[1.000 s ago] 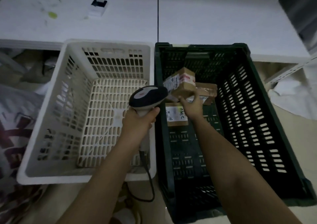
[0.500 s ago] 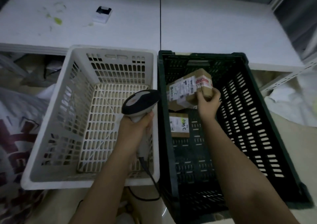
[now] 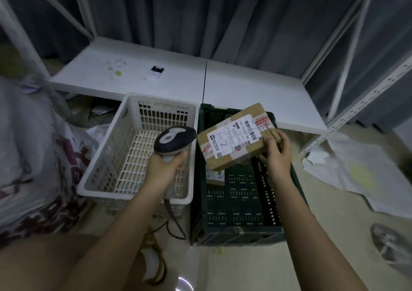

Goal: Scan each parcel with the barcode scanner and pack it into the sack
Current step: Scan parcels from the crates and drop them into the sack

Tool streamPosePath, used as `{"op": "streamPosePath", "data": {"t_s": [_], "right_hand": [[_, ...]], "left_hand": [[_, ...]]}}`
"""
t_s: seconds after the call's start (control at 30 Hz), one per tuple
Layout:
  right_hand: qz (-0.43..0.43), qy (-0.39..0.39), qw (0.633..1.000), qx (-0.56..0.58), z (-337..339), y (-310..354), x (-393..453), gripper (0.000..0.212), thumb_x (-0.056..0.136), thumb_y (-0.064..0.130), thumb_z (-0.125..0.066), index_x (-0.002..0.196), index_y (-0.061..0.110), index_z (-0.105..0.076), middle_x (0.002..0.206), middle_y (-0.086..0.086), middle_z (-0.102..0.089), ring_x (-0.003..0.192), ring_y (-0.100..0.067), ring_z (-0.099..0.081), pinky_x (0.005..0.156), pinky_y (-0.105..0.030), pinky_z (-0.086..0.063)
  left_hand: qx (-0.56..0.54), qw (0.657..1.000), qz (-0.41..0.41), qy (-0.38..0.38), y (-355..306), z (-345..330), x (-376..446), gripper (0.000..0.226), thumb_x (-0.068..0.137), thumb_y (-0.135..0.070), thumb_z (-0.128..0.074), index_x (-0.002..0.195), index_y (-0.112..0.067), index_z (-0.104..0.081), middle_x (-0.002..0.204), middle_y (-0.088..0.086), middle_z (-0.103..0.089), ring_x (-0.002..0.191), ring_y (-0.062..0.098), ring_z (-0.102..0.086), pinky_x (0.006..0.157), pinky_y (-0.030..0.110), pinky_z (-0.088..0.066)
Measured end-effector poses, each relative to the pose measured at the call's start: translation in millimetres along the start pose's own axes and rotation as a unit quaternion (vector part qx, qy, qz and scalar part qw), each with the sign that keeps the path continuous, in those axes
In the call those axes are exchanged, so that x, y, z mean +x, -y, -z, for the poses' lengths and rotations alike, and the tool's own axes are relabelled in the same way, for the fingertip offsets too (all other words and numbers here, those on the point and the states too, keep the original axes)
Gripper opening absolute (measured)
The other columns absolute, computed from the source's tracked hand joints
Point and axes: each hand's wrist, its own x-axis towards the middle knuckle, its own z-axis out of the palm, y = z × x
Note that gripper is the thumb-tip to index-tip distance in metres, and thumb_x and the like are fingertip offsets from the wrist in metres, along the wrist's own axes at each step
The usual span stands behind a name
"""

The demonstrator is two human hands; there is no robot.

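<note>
— What is the right hand (image 3: 277, 154) doing?

— It grips a brown cardboard parcel (image 3: 236, 139) by its right end, thumb on top and fingers curled under, holding it tilted above the dark green crate (image 3: 243, 203). The white label (image 3: 231, 138) faces up, with "1-2" handwritten on it and barcodes along its far edge.

— And the left hand (image 3: 166, 168)?

— It is wrapped round the handle of the barcode scanner (image 3: 175, 141), whose dark head sits just left of the parcel, close to its left end but not touching. A cable (image 3: 176, 224) hangs from the handle down to the floor.

— Where are they in the scene?

— The scanner is over the right side of the white basket (image 3: 107, 172); the green crate stands directly right of it, the two side by side. Another small parcel (image 3: 215, 176) lies in the crate, partly hidden under the held one.

— The sack?

— A pale sack (image 3: 33, 161) with dark red print bulges at the far left, beside the white basket. A low white shelf (image 3: 245, 83) runs along the far side, with a small white-and-black object (image 3: 156, 72) on it.
</note>
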Motion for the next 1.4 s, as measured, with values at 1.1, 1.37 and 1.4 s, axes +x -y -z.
{"op": "streamPosePath", "data": {"t_s": [1.1, 1.37, 1.4], "right_hand": [[0.008, 0.314, 0.900, -0.303, -29.9, 85.8, -10.9, 0.048, 0.081, 0.022, -0.073, 0.127, 0.020, -0.059, 0.119, -0.006, -0.061, 0.104, -0.022, -0.060, 0.093, -0.040, -0.052], [0.013, 0.315, 0.904, -0.288, -24.4, 71.3, 1.4, 0.052, 0.079, 0.025, -0.075, 0.128, 0.017, -0.059, 0.122, -0.007, -0.062, 0.108, -0.023, -0.060, 0.097, -0.044, -0.050], [0.013, 0.314, 0.905, -0.286, -23.5, 70.0, 2.5, 0.052, 0.079, 0.025, -0.075, 0.128, 0.017, -0.059, 0.121, -0.007, -0.062, 0.108, -0.023, -0.060, 0.097, -0.044, -0.050]], "left_hand": [[0.379, 0.866, -0.231, 0.230, -25.2, 33.8, -43.3, 0.054, 0.076, -0.035, -0.069, 0.128, -0.037, -0.055, 0.126, -0.006, -0.062, 0.115, 0.019, -0.058, 0.094, 0.048, -0.050], [0.381, 0.865, -0.198, 0.258, -17.1, 25.0, -43.7, 0.060, 0.075, -0.044, -0.065, 0.132, -0.047, -0.046, 0.128, -0.011, -0.060, 0.114, 0.017, -0.058, 0.093, 0.047, -0.051], [0.382, 0.866, -0.193, 0.260, -15.8, 24.2, -44.2, 0.062, 0.074, -0.046, -0.063, 0.132, -0.049, -0.043, 0.128, -0.011, -0.059, 0.115, 0.017, -0.058, 0.093, 0.047, -0.051]]}}
